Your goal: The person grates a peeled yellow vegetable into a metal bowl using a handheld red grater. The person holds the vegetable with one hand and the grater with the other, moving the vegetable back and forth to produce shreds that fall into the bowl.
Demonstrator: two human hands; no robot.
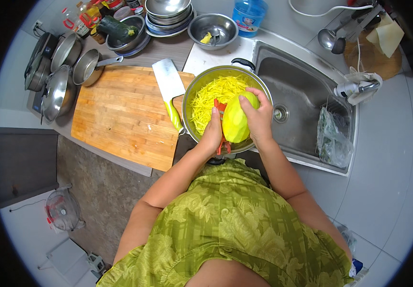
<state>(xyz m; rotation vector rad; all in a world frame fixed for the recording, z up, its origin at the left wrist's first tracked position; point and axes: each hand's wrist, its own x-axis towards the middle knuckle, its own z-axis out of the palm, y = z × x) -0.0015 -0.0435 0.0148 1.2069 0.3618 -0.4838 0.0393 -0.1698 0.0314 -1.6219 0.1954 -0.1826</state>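
My right hand (261, 116) grips a peeled, yellow-green oval fruit or vegetable (235, 122), fingers over its top. Against its left side my left hand (211, 132) holds a red handheld grater (220, 105), mostly hidden behind the fruit and my fingers. Both hands are over a large steel pot (189, 97) with black handles. Yellow shreds (206, 95) are heaped inside the pot. Left of the pot a cleaver (169, 80) with a green-and-white handle lies on a wooden cutting board (124, 114).
A steel sink (296, 79) with a plastic bag (332, 140) in it adjoins the pot on the right. Behind stand a steel bowl (213, 22), stacked bowls (168, 18) and a blue water jug (249, 18). Steel pans (66, 53) line the board's left side.
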